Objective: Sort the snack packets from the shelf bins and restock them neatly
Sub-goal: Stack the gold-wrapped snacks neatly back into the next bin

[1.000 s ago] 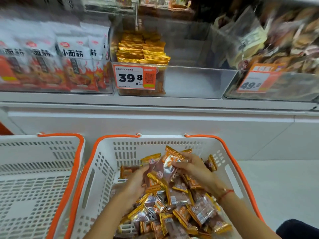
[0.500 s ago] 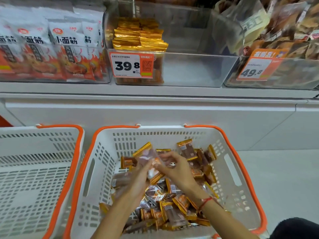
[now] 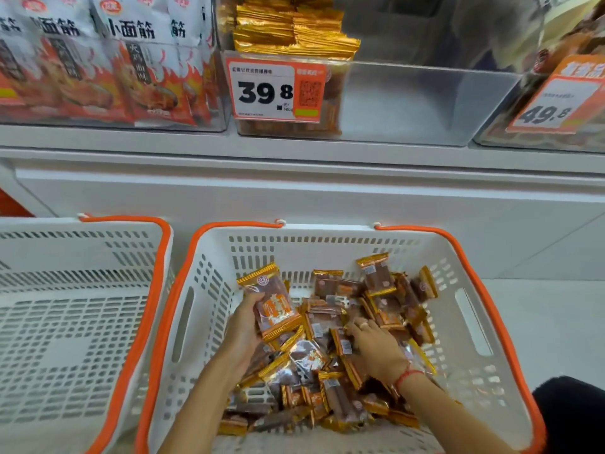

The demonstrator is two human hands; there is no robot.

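The left hand (image 3: 244, 329) grips a small stack of snack packets (image 3: 273, 301) above the pile, its fingers (image 3: 253, 298) curled round the stack's left edge and the palm behind it. The stack stands nearly upright, its long axis running from the gold-crimped top end, which points up and slightly left toward the shelf, down to the lower gold end just right of the palm. The printed face is turned toward the camera. The right hand (image 3: 376, 344) lies palm-down on the loose packets (image 3: 327, 371) in the white basket (image 3: 474, 322), its fingers reaching forward and left with the tips buried among the wrappers; whether they pinch a packet cannot be told. A red string bracelet (image 3: 406, 376) circles that wrist. The loose packets lie every way, some with long axes pointing toward the shelf, others crosswise; a few beyond the right fingers lean against the basket's far wall. To the left of the left fingers stands a second white basket (image 3: 82, 306) with an orange rim. Above and beyond both hands, a clear shelf bin (image 3: 425, 103) holds neat stacked rows of gold-edged packets (image 3: 294, 31) at its left end, behind a price tag (image 3: 275, 90) reading 39.8. Left of it sit red-and-white flame-printed bags (image 3: 131, 60).
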